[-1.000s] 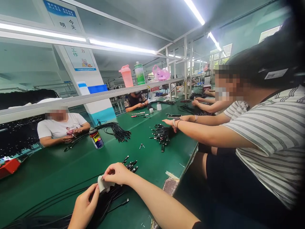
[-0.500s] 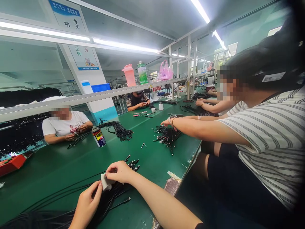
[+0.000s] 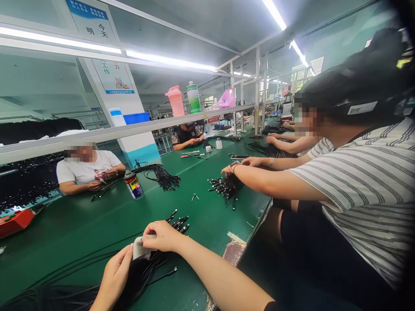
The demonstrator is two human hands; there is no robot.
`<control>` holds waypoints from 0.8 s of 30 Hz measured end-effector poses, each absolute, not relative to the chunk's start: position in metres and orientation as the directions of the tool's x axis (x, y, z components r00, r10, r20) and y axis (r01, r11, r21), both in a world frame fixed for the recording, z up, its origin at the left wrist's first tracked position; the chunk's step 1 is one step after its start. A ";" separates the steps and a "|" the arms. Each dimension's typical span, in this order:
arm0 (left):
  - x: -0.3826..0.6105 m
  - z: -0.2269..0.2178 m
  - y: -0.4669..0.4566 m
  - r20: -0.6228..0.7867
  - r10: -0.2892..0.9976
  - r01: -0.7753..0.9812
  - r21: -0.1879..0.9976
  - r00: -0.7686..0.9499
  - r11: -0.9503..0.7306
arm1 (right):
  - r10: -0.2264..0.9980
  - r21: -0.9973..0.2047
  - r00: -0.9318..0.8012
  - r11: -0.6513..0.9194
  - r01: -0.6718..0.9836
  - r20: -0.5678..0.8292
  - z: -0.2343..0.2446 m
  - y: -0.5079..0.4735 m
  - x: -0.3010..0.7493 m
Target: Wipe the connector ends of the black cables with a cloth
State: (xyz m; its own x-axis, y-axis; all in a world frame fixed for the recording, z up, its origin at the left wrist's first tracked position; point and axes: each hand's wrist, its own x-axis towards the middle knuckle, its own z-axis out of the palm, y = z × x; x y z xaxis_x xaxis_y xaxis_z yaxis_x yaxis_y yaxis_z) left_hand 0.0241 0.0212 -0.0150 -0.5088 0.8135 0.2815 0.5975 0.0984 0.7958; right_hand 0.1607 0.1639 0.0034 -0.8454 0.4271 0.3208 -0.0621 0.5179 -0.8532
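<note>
Lighting is bright and even, supplied by overhead fluorescent tubes (image 3: 171, 60), which flare white with mild glare. Shadows lie soft and faint on the green workbench (image 3: 97, 224). Wide-angle distortion bends the long shelf rail (image 3: 129, 129) near the frame edges. The far right edge falls dark and soft. The distant window (image 3: 317, 65) is washed out.

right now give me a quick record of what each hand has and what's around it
left hand: pinching a white cloth
right hand: fingers on top of the same cloth
below the hands: bundle of black cables
just ahead: black cable plugs, on the green workbench
across the bench: spray can
nearby: co-worker's hand on a black cable bundle
</note>
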 end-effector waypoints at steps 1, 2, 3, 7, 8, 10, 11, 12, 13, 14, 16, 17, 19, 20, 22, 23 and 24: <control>0.025 -0.013 0.021 0.273 0.815 0.587 0.804 -0.511 0.099 | 0.429 -0.857 -0.846 0.511 -0.062 0.317 0.004 0.164 0.161; 0.025 -0.011 0.022 0.266 0.816 0.578 0.810 -0.513 0.099 | 0.429 -0.857 -0.844 0.511 -0.068 0.322 0.004 0.163 0.162; 0.026 -0.009 0.022 0.263 0.816 0.570 0.816 -0.514 0.096 | 0.426 -0.853 -0.841 0.516 -0.078 0.334 0.005 0.163 0.162; 0.028 -0.004 0.022 0.231 0.840 0.520 0.851 -0.492 0.071 | 0.409 -0.841 -0.837 0.530 -0.107 0.364 0.007 0.162 0.164; 0.028 -0.004 0.022 0.213 0.848 0.498 0.864 -0.486 0.068 | 0.405 -0.836 -0.834 0.537 -0.114 0.375 0.007 0.162 0.164; 0.029 -0.004 0.022 0.177 0.859 0.454 0.888 -0.480 0.071 | 0.393 -0.810 -0.821 0.570 -0.136 0.414 0.007 0.163 0.164; 0.030 -0.003 0.023 0.165 0.860 0.437 0.896 -0.483 0.074 | 0.386 -0.793 -0.813 0.592 -0.144 0.436 0.007 0.163 0.164; 0.031 -0.003 0.023 0.158 0.859 0.428 0.900 -0.488 0.077 | 0.376 -0.773 -0.808 0.616 -0.149 0.454 0.008 0.163 0.164; 0.032 -0.002 0.023 0.157 0.857 0.425 0.902 -0.491 0.079 | 0.366 -0.756 -0.805 0.638 -0.150 0.468 0.008 0.163 0.164; 0.033 -0.001 0.023 0.160 0.854 0.426 0.901 -0.495 0.079 | 0.355 -0.740 -0.804 0.656 -0.149 0.476 0.008 0.164 0.164; 0.036 0.002 0.023 0.172 0.847 0.437 0.896 -0.503 0.078 | 0.340 -0.720 -0.805 0.678 -0.147 0.485 0.009 0.163 0.164; 0.037 0.004 0.023 0.177 0.844 0.444 0.892 -0.506 0.079 | 0.337 -0.717 -0.806 0.682 -0.148 0.487 0.009 0.163 0.164; 0.040 0.006 0.022 0.188 0.841 0.458 0.885 -0.507 0.079 | 0.341 -0.725 -0.808 0.673 -0.147 0.481 0.009 0.162 0.164; 0.041 0.007 0.021 0.192 0.840 0.464 0.882 -0.508 0.079 | 0.346 -0.733 -0.809 0.664 -0.147 0.475 0.009 0.162 0.164; 0.041 0.006 0.020 0.201 0.838 0.474 0.877 -0.507 0.077 | 0.362 -0.747 -0.807 0.649 -0.141 0.467 0.009 0.161 0.164; 0.040 0.006 0.020 0.206 0.837 0.478 0.875 -0.507 0.074 | 0.369 -0.749 -0.803 0.647 -0.139 0.468 0.008 0.161 0.164; 0.039 0.005 0.020 0.213 0.835 0.483 0.873 -0.508 0.071 | 0.373 -0.749 -0.801 0.649 -0.135 0.468 0.008 0.160 0.163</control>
State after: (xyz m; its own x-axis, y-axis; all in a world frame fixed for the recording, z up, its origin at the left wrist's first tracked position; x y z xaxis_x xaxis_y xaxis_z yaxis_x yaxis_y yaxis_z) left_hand 0.0388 0.0199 0.0048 -0.5078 0.8347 0.2131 0.4828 0.0709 0.8728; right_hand 0.1635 0.1604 0.0077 -0.8010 0.3729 0.4684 -0.1355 0.6491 -0.7485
